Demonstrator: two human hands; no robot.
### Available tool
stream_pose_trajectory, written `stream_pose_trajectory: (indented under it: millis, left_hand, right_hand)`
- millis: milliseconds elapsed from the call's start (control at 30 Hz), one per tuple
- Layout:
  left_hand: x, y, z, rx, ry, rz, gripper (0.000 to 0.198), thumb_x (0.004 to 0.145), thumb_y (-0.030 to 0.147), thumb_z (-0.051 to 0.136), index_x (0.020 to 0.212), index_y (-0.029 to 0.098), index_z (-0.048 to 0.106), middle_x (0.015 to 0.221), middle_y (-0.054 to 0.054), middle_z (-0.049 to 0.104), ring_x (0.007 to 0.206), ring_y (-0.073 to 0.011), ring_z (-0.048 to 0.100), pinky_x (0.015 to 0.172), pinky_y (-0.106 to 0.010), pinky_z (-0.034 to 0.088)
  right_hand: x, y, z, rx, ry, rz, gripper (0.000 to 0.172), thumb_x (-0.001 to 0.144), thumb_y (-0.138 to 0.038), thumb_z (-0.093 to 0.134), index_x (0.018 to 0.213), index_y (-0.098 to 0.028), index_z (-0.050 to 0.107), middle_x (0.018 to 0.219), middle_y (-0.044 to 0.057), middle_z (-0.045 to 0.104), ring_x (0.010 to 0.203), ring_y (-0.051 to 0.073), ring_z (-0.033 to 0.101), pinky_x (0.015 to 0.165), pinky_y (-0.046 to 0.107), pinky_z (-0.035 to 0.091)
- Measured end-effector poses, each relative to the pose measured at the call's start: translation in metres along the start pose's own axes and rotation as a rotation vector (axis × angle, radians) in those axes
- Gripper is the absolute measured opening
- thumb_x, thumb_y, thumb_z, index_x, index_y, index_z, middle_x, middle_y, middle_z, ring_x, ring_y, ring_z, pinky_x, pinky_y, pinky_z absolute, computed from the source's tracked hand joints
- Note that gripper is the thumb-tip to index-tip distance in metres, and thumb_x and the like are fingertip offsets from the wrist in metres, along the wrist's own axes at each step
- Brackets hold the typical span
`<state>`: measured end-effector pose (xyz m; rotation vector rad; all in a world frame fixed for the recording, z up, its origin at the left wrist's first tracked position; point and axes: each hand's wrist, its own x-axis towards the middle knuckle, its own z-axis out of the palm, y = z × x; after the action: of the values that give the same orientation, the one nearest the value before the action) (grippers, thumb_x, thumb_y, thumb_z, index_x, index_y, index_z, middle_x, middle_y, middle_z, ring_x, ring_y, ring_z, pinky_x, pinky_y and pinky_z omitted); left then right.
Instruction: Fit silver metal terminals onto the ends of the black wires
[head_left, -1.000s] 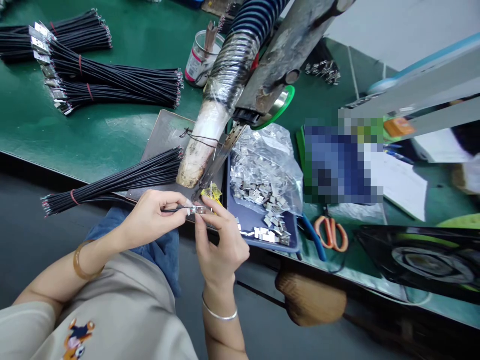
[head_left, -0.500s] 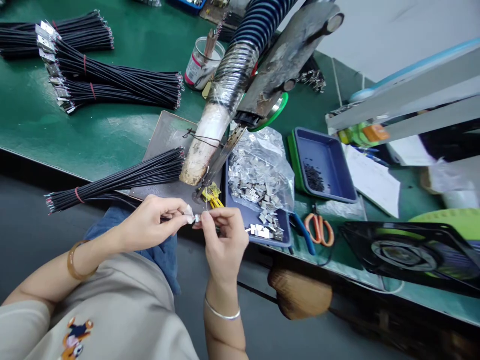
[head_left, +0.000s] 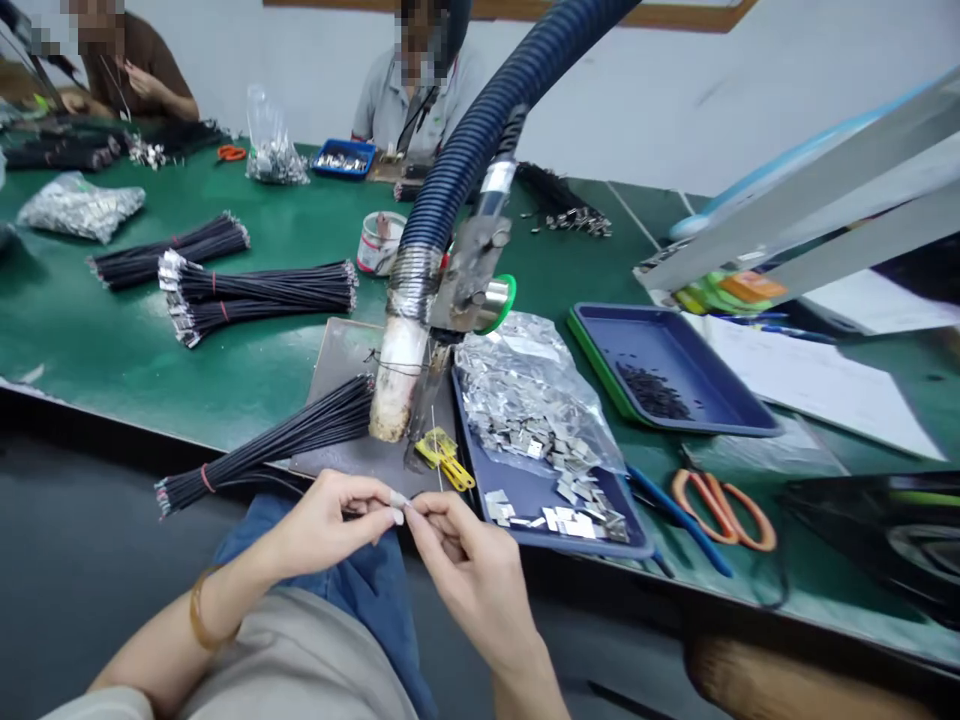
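Left hand (head_left: pixel 337 520) and right hand (head_left: pixel 469 560) meet fingertip to fingertip just off the near edge of the table (head_left: pixel 90 340), above the lap. Both are closed in a pinch on one small piece (head_left: pixel 400 503), which the fingers mostly hide, so its kind cannot be told.

One bundle of black cables (head_left: pixel 270 445) with a red band lies just beyond the left hand, overhanging the table edge. Three more cable bundles (head_left: pixel 255 290) lie farther back on the left.

Two blue trays sit to the right. The near tray (head_left: pixel 525 495) holds one clear bag of metal shells (head_left: pixel 525 390) and a scatter of loose ones. The far tray (head_left: pixel 697 385) holds a small heap of black bits. A third tray (head_left: pixel 341 158) stands far across the table.

One ribbed blue hose (head_left: pixel 480 130) comes down ahead of the hands, with one yellow clip (head_left: pixel 446 460) at its foot. One pair of orange scissors (head_left: pixel 724 505) lies beside one blue-handled tool (head_left: pixel 675 515). Two other people (head_left: pixel 409 85) sit on the far side.
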<state>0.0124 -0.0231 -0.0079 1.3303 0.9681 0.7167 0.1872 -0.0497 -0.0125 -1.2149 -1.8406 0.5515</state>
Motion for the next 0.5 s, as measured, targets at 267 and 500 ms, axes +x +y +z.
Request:
stream_pose_trajectory:
  millis: [267, 500]
  left_hand:
    - [-0.004, 0.012, -0.002, 0.209, 0.029, 0.109, 0.021, 0.081, 0.025, 0.065, 0.071, 0.012, 0.078, 0.059, -0.004, 0.065, 0.052, -0.0105, 0.043, 0.051, -0.022, 0.035]
    - [0.003, 0.01, -0.007, 0.055, -0.013, -0.047, 0.025, 0.072, 0.034, 0.075, 0.061, 0.012, 0.071, 0.052, 0.0, 0.056, 0.051, -0.0089, 0.039, 0.052, -0.022, 0.035]
  right_hand:
    - [0.006, -0.005, -0.021, 0.155, 0.099, 0.074, 0.021, 0.092, -0.024, 0.058, 0.072, -0.019, 0.063, 0.047, -0.008, 0.048, 0.036, 0.006, 0.038, 0.036, 0.018, 0.029]
    - [-0.014, -0.019, -0.053, 0.151, 0.605, -0.157, 0.027, 0.094, -0.031, 0.061, 0.068, -0.027, 0.066, 0.046, -0.005, 0.054, 0.036, 0.013, 0.048, 0.045, 0.029, 0.045]
